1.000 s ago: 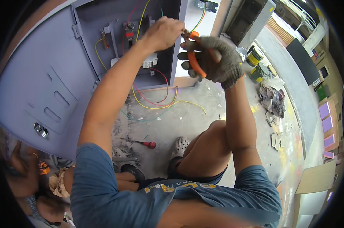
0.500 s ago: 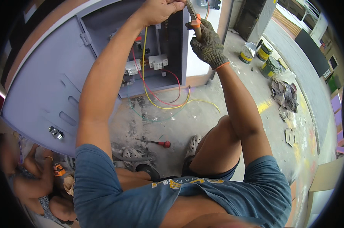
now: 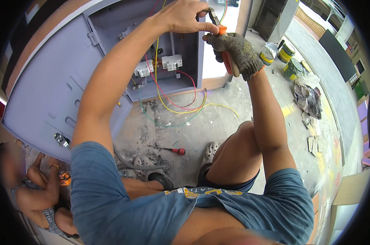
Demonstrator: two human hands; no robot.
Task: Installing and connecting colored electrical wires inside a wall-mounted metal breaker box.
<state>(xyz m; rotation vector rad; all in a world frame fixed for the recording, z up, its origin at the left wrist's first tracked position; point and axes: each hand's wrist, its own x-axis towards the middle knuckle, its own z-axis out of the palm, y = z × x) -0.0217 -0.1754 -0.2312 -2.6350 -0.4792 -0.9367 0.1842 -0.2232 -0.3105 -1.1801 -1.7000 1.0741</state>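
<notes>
My right hand (image 3: 241, 54), in a dark knitted glove with an orange cuff, grips a pair of orange-handled pliers (image 3: 222, 30). Their metal jaws point up and to the left. My bare left hand (image 3: 185, 16) is closed beside the jaws, its thumb against the pliers near the pivot; what its curled fingers hold is hidden. Both hands are raised before an open grey electrical cabinet (image 3: 200, 61). Inside sit white circuit breakers (image 3: 172, 62). A yellow wire (image 3: 168, 109), a red wire (image 3: 194, 87) and a green wire (image 3: 152, 119) hang out and loop over the floor.
The cabinet door (image 3: 46, 94) swings out at left. A red-handled screwdriver (image 3: 178, 151) and grey corrugated conduit (image 3: 162, 164) lie near my feet. Paint cans (image 3: 292, 69) and a crumpled bag (image 3: 308, 100) stand at right. Another person (image 3: 42, 192) sits at lower left beside an orange tool (image 3: 64, 178).
My right hand has moved down and right, and the pliers lean more to the left. My left hand has shifted down and right, bringing its thumb against the pliers.
</notes>
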